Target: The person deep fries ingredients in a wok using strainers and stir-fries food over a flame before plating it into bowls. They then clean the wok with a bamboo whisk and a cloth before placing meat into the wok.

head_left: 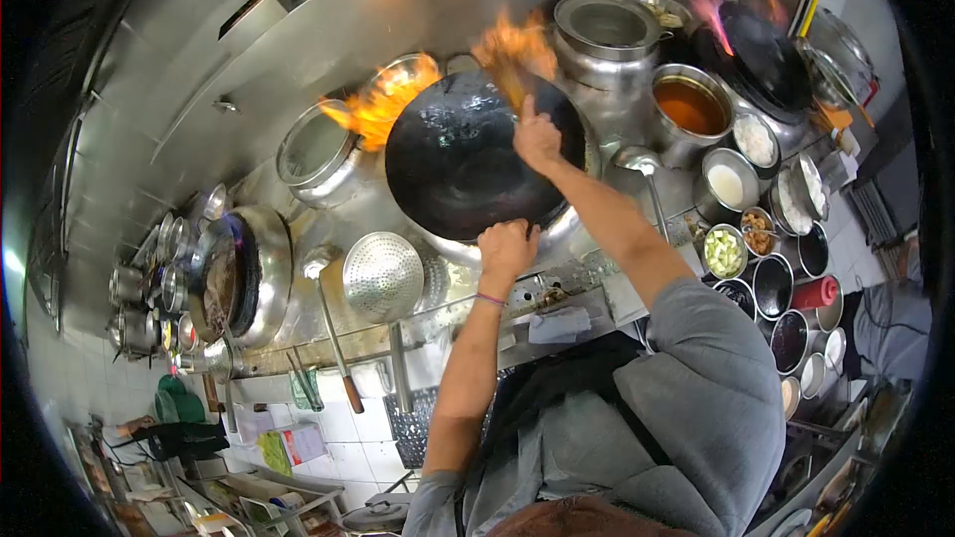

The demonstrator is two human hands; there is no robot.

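Observation:
A large black wok (453,164) sits over a burner in the middle, its dark inside facing me and slightly shiny near the far side. My left hand (507,247) is closed at the wok's near edge, gripping it there; any handle is hidden under the fingers. Over the wok's far right part, my right hand (538,137) is closed around a brown wok brush (510,85), whose bristle end is blurred. Orange flames (393,99) rise behind the wok, some right behind the brush.
Lidded pots (316,151) flank the wok. A perforated skimmer (383,276) and a ladle (333,328) lie to the left, another ladle (645,167) to the right. A pot of reddish-brown liquid (691,104) and several ingredient bowls (724,252) stand at right. A second wok (766,65) has flames beside it.

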